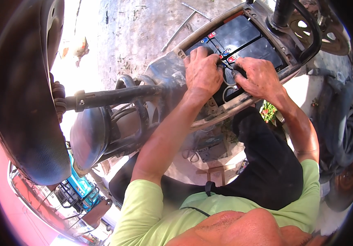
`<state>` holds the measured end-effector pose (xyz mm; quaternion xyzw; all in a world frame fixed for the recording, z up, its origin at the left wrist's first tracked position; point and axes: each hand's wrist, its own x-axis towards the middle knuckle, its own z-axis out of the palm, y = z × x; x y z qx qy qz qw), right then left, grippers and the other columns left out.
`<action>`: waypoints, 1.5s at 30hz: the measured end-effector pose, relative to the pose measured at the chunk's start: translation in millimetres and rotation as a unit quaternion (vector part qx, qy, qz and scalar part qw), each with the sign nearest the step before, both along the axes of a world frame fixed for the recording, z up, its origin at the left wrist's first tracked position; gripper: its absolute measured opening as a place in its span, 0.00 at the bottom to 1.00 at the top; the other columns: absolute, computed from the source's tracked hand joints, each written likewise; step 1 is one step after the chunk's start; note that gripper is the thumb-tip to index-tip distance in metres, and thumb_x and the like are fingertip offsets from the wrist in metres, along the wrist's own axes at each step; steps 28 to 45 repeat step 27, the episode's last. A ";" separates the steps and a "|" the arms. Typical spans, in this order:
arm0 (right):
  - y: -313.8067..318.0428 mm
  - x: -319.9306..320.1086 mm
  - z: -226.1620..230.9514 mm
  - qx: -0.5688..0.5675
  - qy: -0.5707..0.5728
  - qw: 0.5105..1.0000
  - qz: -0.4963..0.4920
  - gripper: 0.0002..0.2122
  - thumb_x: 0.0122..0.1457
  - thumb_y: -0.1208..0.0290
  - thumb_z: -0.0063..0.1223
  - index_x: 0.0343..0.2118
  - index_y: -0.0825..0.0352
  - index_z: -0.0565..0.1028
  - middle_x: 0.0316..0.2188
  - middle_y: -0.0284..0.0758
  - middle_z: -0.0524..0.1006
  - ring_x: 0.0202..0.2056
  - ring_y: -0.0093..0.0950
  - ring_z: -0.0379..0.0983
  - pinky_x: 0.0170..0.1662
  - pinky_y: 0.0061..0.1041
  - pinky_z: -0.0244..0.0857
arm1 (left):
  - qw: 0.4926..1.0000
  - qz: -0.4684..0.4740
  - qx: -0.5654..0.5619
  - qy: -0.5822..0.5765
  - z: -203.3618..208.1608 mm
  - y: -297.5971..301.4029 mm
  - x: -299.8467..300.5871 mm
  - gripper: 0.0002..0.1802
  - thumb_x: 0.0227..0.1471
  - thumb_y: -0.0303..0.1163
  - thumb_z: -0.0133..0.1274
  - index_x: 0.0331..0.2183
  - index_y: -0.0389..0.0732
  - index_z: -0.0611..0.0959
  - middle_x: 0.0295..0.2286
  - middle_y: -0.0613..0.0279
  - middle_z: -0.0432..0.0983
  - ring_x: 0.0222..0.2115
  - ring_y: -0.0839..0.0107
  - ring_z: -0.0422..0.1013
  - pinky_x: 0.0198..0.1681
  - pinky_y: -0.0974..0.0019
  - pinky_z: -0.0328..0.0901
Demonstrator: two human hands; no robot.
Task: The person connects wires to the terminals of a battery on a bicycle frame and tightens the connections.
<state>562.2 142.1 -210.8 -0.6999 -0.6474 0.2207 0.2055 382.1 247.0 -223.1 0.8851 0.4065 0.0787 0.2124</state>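
Note:
Both my hands are down in an open battery compartment of a scooter-like vehicle, whose worn rim surrounds them. Inside sit black batteries with red and blue terminal caps. My left hand is closed over the near left part of the batteries, its fingertips hidden. Close by on the right, my right hand has its fingers curled and thumb pressed in near a red terminal. Thin cables loop between the two hands. Whatever either hand pinches is too covered to make out.
A T-shaped metal bar lies on the concrete beyond the compartment. The black seat rises at left, beside a black frame tube. Tyres are piled at right. A blue vehicle stands at lower left.

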 end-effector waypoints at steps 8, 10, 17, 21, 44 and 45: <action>-0.8 0.0 1.2 0.007 -0.007 1.000 0.003 0.12 0.61 0.63 0.57 0.40 0.66 0.79 0.32 0.45 0.81 0.36 0.49 0.80 0.41 0.48 0.74 | 1.000 0.010 0.007 0.019 5.5 -2.0 1.8 0.16 0.49 0.36 0.65 0.41 0.41 0.90 0.45 0.50 0.75 0.54 0.50 0.68 0.59 0.48 0.60; -0.3 0.2 2.7 -0.005 -0.005 1.000 0.002 0.12 0.61 0.63 0.57 0.40 0.66 0.79 0.32 0.45 0.81 0.37 0.49 0.80 0.41 0.48 0.74 | 1.000 0.003 0.002 0.020 4.8 -1.6 2.1 0.16 0.50 0.36 0.65 0.41 0.41 0.90 0.45 0.50 0.75 0.54 0.50 0.68 0.59 0.48 0.60; -0.1 -1.0 0.8 -0.010 0.003 1.000 0.000 0.13 0.59 0.65 0.60 0.43 0.66 0.80 0.34 0.47 0.80 0.37 0.50 0.79 0.42 0.47 0.73 | 1.000 0.000 -0.001 -0.004 -0.5 0.4 -0.4 0.16 0.49 0.35 0.64 0.41 0.41 0.90 0.45 0.51 0.75 0.54 0.50 0.67 0.60 0.49 0.60; -1.1 1.1 -0.2 -0.010 -0.004 1.000 -0.008 0.14 0.60 0.62 0.59 0.42 0.67 0.80 0.34 0.46 0.82 0.38 0.50 0.80 0.41 0.47 0.74 | 1.000 0.004 -0.014 0.004 3.6 -0.9 2.1 0.17 0.49 0.36 0.64 0.42 0.41 0.89 0.45 0.51 0.75 0.54 0.50 0.68 0.60 0.49 0.60; 2.0 14.7 -0.3 -0.021 0.179 0.975 -0.127 0.18 0.57 0.62 0.63 0.47 0.66 0.81 0.37 0.50 0.83 0.40 0.42 0.84 0.44 0.41 0.76 | 0.997 0.051 -0.030 -0.058 2.1 2.0 -1.3 0.19 0.48 0.39 0.68 0.42 0.42 0.89 0.45 0.51 0.76 0.55 0.52 0.68 0.60 0.51 0.60; 2.0 14.7 -0.3 -0.021 0.179 0.975 -0.127 0.18 0.57 0.62 0.63 0.47 0.66 0.81 0.37 0.50 0.83 0.40 0.42 0.84 0.44 0.41 0.76 | 0.997 0.051 -0.030 -0.058 2.1 2.0 -1.3 0.19 0.48 0.39 0.68 0.42 0.42 0.89 0.45 0.51 0.76 0.55 0.52 0.68 0.60 0.51 0.60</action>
